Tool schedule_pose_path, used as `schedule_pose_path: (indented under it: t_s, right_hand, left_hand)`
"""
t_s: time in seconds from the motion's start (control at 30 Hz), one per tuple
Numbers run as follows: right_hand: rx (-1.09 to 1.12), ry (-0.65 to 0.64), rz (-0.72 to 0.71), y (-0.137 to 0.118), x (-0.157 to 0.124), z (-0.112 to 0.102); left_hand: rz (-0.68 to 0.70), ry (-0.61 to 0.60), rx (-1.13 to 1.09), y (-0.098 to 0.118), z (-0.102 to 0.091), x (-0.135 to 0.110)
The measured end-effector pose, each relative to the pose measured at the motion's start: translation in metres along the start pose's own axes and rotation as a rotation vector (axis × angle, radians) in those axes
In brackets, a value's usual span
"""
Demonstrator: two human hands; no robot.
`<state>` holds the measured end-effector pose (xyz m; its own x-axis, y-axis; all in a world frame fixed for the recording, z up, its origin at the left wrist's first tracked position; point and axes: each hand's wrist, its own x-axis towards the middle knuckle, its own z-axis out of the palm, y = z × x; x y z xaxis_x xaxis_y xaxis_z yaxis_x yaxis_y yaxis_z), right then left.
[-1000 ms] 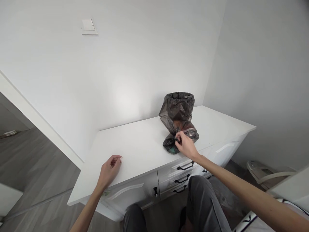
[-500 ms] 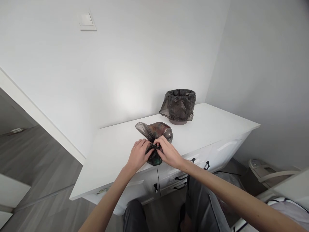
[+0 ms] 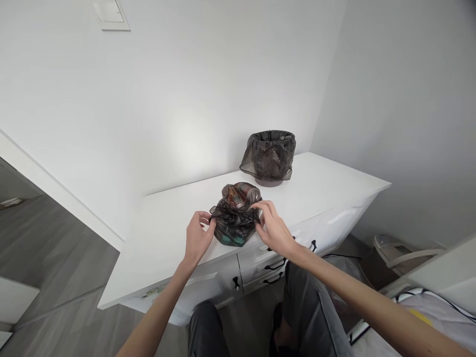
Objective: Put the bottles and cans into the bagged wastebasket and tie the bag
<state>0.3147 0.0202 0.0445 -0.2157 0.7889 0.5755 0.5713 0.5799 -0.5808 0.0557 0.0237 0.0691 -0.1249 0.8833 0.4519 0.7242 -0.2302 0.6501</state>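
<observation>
A thin black see-through garbage bag [image 3: 234, 218] lies at the front of the white cabinet top [image 3: 174, 213]. Reddish and green items show dimly through its film, too blurred to name. My left hand [image 3: 199, 235] pinches the bag's left edge between thumb and fingers. On the opposite side, my right hand [image 3: 273, 225] grips the edge with thumb and fingertips. Between them the film is spread and wrinkled. Behind the bag stands a small bin [image 3: 268, 183], its sides draped in a dark liner [image 3: 271, 156]; only the brownish base is uncovered.
Black-handled drawers [image 3: 275, 265] form the cabinet's front, close above my knees [image 3: 208, 329]. White walls [image 3: 208, 89] rise behind and to the right. A brown basket-like container with a pale handle [image 3: 394, 260] sits low at right, near a pale quilted cloth [image 3: 442, 315].
My hands have moved apart from the bag's gathered middle to its two sides. The bunched film has opened out wider, and the view has shifted slightly.
</observation>
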Motion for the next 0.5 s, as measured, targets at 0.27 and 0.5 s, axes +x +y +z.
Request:
schedule_pose_path:
  t_s: [0.27, 0.5]
  right_hand:
    - [-0.226, -0.029, -0.157, -0.025, 0.015, -0.002]
    - [0.365, 0.163, 0.12, -0.013, 0.011, -0.011]
  left_hand:
    - [0.279, -0.034, 0.133, 0.016, 0.0, 0.002]
    - [-0.343, 0.064, -0.449, -0.008, -0.009, 0.006]
